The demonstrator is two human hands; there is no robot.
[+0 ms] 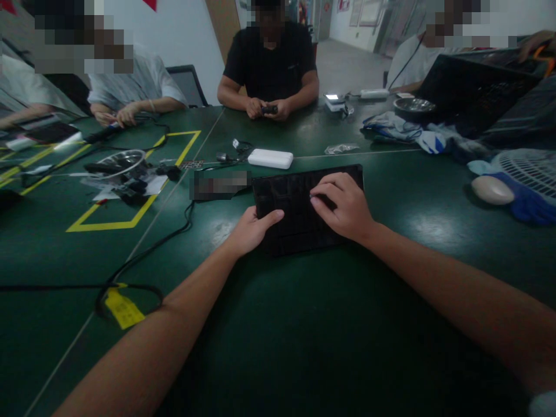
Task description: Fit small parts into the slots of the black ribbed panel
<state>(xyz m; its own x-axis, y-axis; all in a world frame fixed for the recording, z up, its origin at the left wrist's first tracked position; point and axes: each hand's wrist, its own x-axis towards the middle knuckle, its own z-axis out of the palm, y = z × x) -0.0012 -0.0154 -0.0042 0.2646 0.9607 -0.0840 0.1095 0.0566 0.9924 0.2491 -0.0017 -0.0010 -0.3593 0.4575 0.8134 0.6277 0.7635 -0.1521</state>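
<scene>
A firm left hand point(254, 229) grips the black panel point(295, 226), a curled right hand point(345, 205) sits over it

The panel is held above the near middle of the green table point(278, 341), square in front of the person; whether its underside rests on the tabletop is not clear. Good handling here seems to call for a steady left side, so that the panel does not swing or tip while the right fingertips are on its face. Light, even pressure from the right looks wiser than a hard push, since the right-hand edge has little visible support.

The left hand clamps the left edge, thumb flat on top, the other fingers hidden, presumably underneath. The right hand is half curled over the right part, thumb and forefinger tips drawn close together at the surface. Whether they pinch something small or only touch the panel, I cannot tell; the dark face hides it.

Just beyond the far edge lies a white box point(270, 159). A black cable point(174, 233) runs on the left, with a yellow tag point(124, 308) near the left forearm. It may be worth holding the panel clear of that cable.
</scene>
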